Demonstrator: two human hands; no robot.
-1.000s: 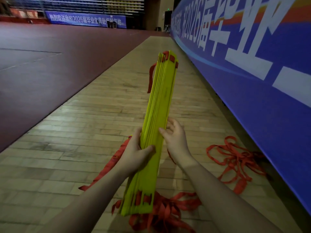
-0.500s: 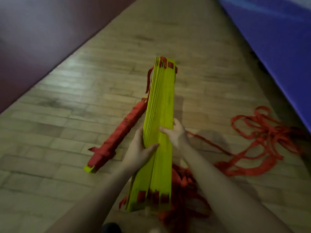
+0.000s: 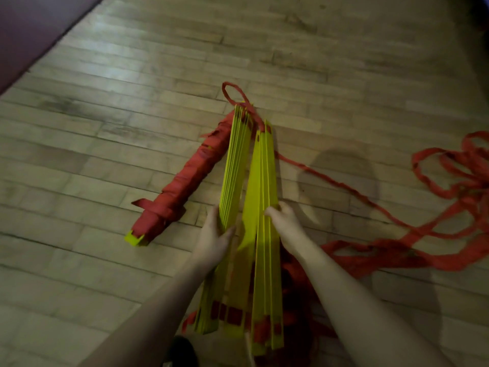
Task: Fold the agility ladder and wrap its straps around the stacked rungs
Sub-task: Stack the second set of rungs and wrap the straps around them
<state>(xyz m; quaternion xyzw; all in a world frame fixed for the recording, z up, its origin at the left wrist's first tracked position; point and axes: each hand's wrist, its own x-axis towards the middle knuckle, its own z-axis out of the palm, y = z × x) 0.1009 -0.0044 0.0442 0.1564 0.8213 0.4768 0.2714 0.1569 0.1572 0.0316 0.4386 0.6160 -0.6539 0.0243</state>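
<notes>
Hands split the yellow rungs into two bundles above the wooden floor — left hand with fingers clamped on the thinner bundle, right hand with fingers gripping the other. Loose red straps trail right across the boards; a strap-wrapped ladder bundle lies just left.

1. The loose red webbing straps are running out past the right edge, so their full tangle is not showing.
2. The stacked yellow flat plastic rungs are hiding the strap heap beneath their near ends.
3. A dark object at the bottom edge is being cut off and blurring beyond telling.
4. Both forearms are leaving the frame below.
</notes>
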